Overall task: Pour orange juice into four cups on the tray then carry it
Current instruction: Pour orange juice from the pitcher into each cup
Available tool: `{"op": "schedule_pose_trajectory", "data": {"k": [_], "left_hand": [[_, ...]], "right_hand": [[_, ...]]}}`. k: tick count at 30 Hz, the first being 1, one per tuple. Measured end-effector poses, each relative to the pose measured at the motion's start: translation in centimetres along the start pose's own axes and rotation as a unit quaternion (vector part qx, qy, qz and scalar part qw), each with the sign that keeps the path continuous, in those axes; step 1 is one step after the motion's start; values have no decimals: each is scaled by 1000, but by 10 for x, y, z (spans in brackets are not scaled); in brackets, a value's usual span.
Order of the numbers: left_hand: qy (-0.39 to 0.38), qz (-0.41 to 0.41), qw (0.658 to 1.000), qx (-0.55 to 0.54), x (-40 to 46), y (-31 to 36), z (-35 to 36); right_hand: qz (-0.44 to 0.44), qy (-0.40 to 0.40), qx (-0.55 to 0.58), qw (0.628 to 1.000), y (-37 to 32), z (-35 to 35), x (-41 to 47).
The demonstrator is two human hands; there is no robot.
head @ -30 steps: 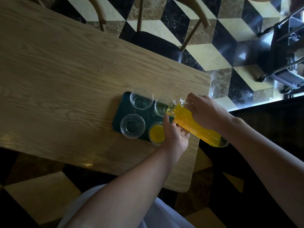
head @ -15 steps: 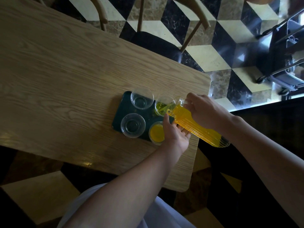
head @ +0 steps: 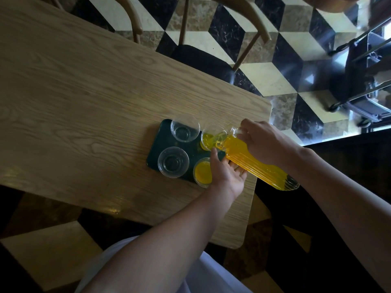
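A dark green tray (head: 155, 144) near the table's right end carries four clear cups. The near right cup (head: 202, 172) holds orange juice. The far right cup (head: 208, 138) is partly filled, and juice streams into it from a ribbed glass bottle (head: 256, 163) tipped low over its rim. My right hand (head: 266, 141) grips the bottle near its neck. My left hand (head: 227, 173) supports the bottle from below, fingers under its body. The far left cup (head: 185, 128) and near left cup (head: 173, 162) are empty.
The wooden table (head: 84, 92) ends just right of the tray, its corner near my right hand. A chair with a dark seat (head: 203, 60) stands beyond the far edge on a checkered floor. A wheeled metal cart (head: 364, 81) is at the far right.
The bottle has tipped further and juice now flows into the far right cup, which has gained yellow liquid. Both hands have stayed on the bottle.
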State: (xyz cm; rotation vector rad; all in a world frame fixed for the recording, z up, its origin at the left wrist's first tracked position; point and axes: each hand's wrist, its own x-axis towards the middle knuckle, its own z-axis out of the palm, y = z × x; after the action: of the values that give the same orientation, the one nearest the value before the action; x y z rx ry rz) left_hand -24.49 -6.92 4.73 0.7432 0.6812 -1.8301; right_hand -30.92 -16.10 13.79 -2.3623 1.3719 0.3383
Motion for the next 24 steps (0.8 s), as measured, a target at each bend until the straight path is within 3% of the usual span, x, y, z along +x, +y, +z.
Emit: {"op": "schedule_pose_trajectory", "data": {"k": [24], "left_hand": [[-29, 3, 1000, 5, -18, 0, 15]], "right_hand": [[0, 5, -13, 1000, -6, -22, -7]]}}
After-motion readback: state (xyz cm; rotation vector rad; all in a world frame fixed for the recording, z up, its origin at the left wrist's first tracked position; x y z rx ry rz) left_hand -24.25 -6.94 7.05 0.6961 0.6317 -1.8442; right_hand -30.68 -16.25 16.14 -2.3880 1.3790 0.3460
